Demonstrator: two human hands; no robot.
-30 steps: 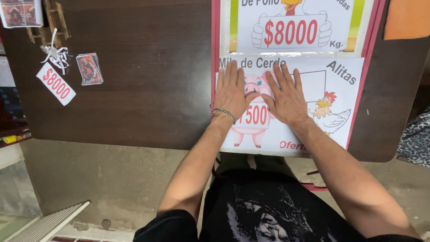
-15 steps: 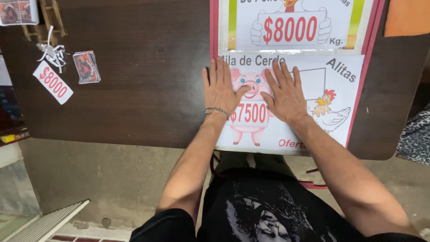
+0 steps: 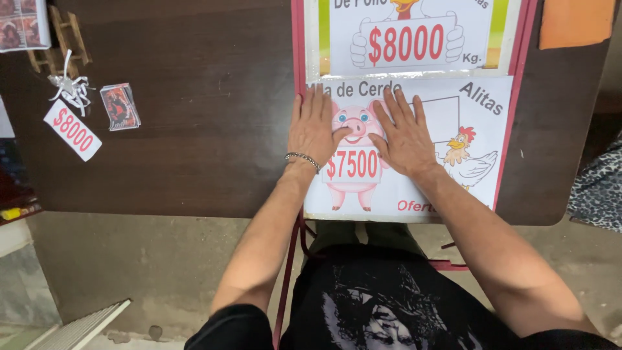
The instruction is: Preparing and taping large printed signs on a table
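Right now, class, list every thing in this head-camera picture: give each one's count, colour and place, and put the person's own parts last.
Dark brown wooden table: one, fills the upper picture.
White paper poster with pink pig and chicken drawings: one, table's near edge, under both hands.
White poster with green stripe: one, beyond the first.
Orange paper sheet: one, top right corner.
Small white price tag with red figures: one, table's left.
Small picture cards: a little stack, beside the tag.
Silver bracelet: one, left wrist.
Left hand: flat on the pig poster.
Right hand: flat beside it.
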